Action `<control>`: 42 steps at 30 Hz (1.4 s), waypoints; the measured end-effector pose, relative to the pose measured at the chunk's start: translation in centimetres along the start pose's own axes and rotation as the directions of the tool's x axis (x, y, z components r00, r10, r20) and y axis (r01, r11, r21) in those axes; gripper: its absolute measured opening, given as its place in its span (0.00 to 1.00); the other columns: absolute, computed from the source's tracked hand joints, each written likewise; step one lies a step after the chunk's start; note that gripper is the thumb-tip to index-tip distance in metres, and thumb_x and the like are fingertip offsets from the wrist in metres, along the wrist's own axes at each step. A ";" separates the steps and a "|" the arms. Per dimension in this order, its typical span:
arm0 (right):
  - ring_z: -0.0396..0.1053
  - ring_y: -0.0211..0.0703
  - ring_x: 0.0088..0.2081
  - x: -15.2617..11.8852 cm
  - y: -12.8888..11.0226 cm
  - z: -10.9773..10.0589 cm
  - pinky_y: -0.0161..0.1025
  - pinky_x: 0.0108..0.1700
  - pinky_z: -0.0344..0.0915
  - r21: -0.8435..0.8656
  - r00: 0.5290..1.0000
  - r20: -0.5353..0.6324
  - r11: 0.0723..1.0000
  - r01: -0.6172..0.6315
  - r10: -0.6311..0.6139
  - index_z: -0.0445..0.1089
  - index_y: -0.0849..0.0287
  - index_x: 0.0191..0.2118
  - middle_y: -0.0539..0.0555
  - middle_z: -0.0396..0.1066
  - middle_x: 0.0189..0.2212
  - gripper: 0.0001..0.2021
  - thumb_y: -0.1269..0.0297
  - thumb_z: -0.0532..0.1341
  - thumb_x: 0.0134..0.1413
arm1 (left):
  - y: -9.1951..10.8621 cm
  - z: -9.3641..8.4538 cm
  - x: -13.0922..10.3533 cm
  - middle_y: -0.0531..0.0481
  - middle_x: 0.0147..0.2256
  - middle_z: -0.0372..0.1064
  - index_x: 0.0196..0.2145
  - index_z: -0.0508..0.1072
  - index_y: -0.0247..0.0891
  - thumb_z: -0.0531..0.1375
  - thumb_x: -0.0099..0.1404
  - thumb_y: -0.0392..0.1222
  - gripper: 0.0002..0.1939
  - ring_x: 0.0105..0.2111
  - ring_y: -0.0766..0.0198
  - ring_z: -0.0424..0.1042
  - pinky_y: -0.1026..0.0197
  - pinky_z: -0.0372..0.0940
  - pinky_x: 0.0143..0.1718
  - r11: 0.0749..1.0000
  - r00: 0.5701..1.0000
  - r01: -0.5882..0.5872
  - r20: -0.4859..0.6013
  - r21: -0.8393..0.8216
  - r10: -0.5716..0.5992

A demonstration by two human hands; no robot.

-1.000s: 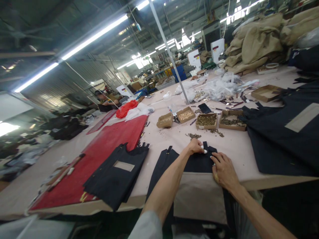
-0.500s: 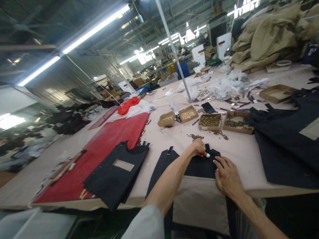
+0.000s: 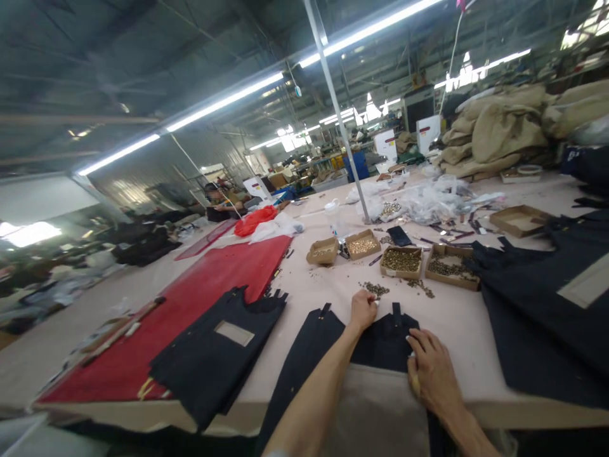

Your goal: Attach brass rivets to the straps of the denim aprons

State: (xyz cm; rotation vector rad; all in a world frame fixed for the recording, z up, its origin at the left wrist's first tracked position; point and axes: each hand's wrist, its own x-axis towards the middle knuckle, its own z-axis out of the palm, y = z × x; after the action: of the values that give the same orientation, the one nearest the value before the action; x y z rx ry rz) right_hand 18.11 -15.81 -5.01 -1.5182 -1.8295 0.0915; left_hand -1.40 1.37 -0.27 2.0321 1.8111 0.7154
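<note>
A dark garment (image 3: 384, 339) with a tan panel (image 3: 380, 397) and a tab at its top lies over the table's near edge. My left hand (image 3: 364, 311) is above the garment's upper edge, its fingers curled together beside a small pile of loose metal fasteners (image 3: 375, 289). Whatever its fingertips hold is too small to make out. Over the garment's right edge, my right hand (image 3: 434, 365) is closed with bent fingers and thumb on the cloth. Left of my left arm lies another dark part (image 3: 311, 343) with a tab.
Cardboard boxes of small metal parts (image 3: 400, 261) stand behind my hands, near a dark phone (image 3: 398, 236). Folded dark garments lie at left (image 3: 204, 352) and right (image 3: 533, 317). A red sheet (image 3: 190, 304) covers the left side. A metal pole (image 3: 342, 127) rises behind the boxes.
My left hand has moved from the tab on the garment's top edge to the loose fasteners. My right hand stays at the garment's right edge. The view has tilted upward.
</note>
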 end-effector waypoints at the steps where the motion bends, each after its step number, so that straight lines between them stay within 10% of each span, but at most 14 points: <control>1: 0.63 0.58 0.62 0.0 -0.1 0.2 0.55 0.62 0.62 -0.007 1.000 -0.019 1.000 0.007 -0.007 0.73 0.58 0.57 0.60 0.71 0.60 0.22 0.70 0.56 0.58 | 0.0 0.0 0.3 0.46 0.37 0.79 0.34 0.81 0.37 0.60 0.56 0.28 0.11 0.41 0.58 0.76 0.57 0.68 0.50 0.999 1.000 -0.014 -0.004 0.049 0.014; 11: 0.71 0.61 0.56 0.5 2.3 4.9 0.54 0.53 0.69 -0.056 0.965 -0.202 0.986 0.159 -0.167 0.76 0.48 0.53 0.54 0.76 0.56 0.26 0.72 0.60 0.46 | 1.2 -1.4 2.1 0.40 0.40 0.79 0.35 0.81 0.38 0.61 0.50 0.27 0.15 0.48 0.48 0.76 0.52 0.66 0.56 0.954 0.989 -0.057 0.147 0.293 0.014; 24: 0.72 0.61 0.54 0.4 1.8 4.5 0.54 0.52 0.69 -0.053 0.958 -0.216 0.982 0.179 -0.187 0.77 0.49 0.51 0.55 0.77 0.54 0.24 0.73 0.60 0.48 | 0.5 -0.3 0.0 0.38 0.51 0.71 0.50 0.72 0.37 0.60 0.56 0.30 0.22 0.52 0.48 0.72 0.53 0.66 0.55 0.940 0.992 -0.074 0.124 0.334 0.034; 32: 0.67 0.56 0.59 0.3 -0.5 0.3 0.53 0.58 0.67 -0.022 0.991 -0.101 0.997 0.080 -0.082 0.73 0.55 0.55 0.59 0.73 0.57 0.23 0.74 0.56 0.56 | 2.3 -0.4 -1.9 0.46 0.40 0.71 0.44 0.70 0.39 0.55 0.62 0.28 0.14 0.43 0.56 0.71 0.55 0.65 0.51 0.995 0.998 -0.070 -0.001 0.075 0.071; 42: 0.61 0.58 0.62 0.3 0.1 -1.1 0.58 0.61 0.63 0.024 1.000 -0.009 1.000 -0.001 0.001 0.72 0.57 0.57 0.61 0.70 0.59 0.23 0.72 0.56 0.57 | 4.0 1.7 -6.1 0.55 0.29 0.66 0.42 0.68 0.39 0.58 0.60 0.30 0.12 0.29 0.66 0.64 0.63 0.61 0.37 0.963 0.961 -0.159 0.191 -0.216 0.202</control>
State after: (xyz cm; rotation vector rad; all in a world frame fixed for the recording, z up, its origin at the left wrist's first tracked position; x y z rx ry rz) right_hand 18.85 -15.91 -4.11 -1.5011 -1.8149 0.1065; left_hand 2.43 -5.03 -0.38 2.0696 1.3910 0.6705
